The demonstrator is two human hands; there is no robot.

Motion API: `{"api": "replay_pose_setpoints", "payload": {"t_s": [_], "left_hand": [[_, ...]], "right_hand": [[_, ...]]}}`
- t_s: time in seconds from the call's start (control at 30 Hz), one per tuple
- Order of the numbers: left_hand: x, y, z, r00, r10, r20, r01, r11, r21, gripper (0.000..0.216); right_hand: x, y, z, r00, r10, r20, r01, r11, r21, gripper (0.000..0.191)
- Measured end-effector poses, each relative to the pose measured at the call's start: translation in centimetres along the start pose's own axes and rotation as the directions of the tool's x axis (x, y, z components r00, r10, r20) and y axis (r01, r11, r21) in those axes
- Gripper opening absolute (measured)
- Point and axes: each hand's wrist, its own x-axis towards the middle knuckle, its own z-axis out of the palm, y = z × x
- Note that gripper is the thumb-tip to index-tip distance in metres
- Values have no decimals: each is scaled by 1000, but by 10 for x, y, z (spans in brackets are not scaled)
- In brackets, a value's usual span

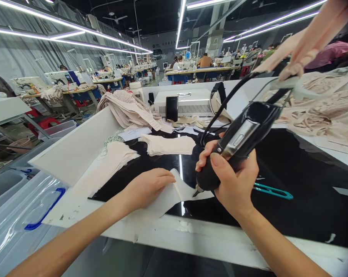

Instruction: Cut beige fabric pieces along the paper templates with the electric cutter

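- My right hand [234, 179] is wrapped around a black handheld power tool [234, 144], thumb along its near side and fingers curled about the far side.
- The tool tilts, its rear end up to the right and its pointed metal tip [197, 190] down to the left, at a pale fabric piece [165, 204]; I cannot tell whether the tip touches the cloth.
- My left hand [146, 188] lies over that fabric piece, fingers pressed together and fingertips on its raised fold; my thumb is hidden, so I cannot tell whether I am pinching.
- The fabric piece lies across the near edge of a glossy black mat [292, 161] and the white table [191, 229].
- Just beyond my left hand sits a stack of cut pieces [170, 145]; a second stack [113, 165] fans out to the left, beside tangled green thread [114, 139].
- A teal slotted tool [274, 191] lies on the mat, right of my right hand.
- Farther back, a dark phone [172, 108] stands against a white vented box [193, 102], with heaped fabric strips [127, 107] to its left.
- At upper right, another person's hand [296, 63] is above the power tool's rear end, near a black cord [227, 100].
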Motion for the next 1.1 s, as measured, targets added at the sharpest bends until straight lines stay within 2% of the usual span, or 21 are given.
{"api": "replay_pose_setpoints", "payload": {"t_s": [0.1,0.2,0.4,0.87,0.97,1.1], "left_hand": [[19,6,9,993,-105,-55,106,994,6,39],[33,10,19,987,-151,-51,153,988,24,34],[32,12,28,980,-200,10,199,978,70,31],[11,11,36,998,-50,-35,54,992,118,35],[10,12,38,999,-32,-41,38,990,133,34],[8,12,41,997,-23,-74,31,993,116,32]], "right_hand": [[2,2,-2,1000,1,15,-1,1000,-11,45],[3,3,-9,1000,3,10,-2,999,-41,45],[3,-2,-26,999,-31,-17,29,995,-97,47],[-6,-19,-31,994,24,-104,-34,994,-99,52],[-2,-22,-31,991,49,-126,-61,994,-89,53],[10,-14,-23,989,23,-149,-34,997,-70,50]]}}
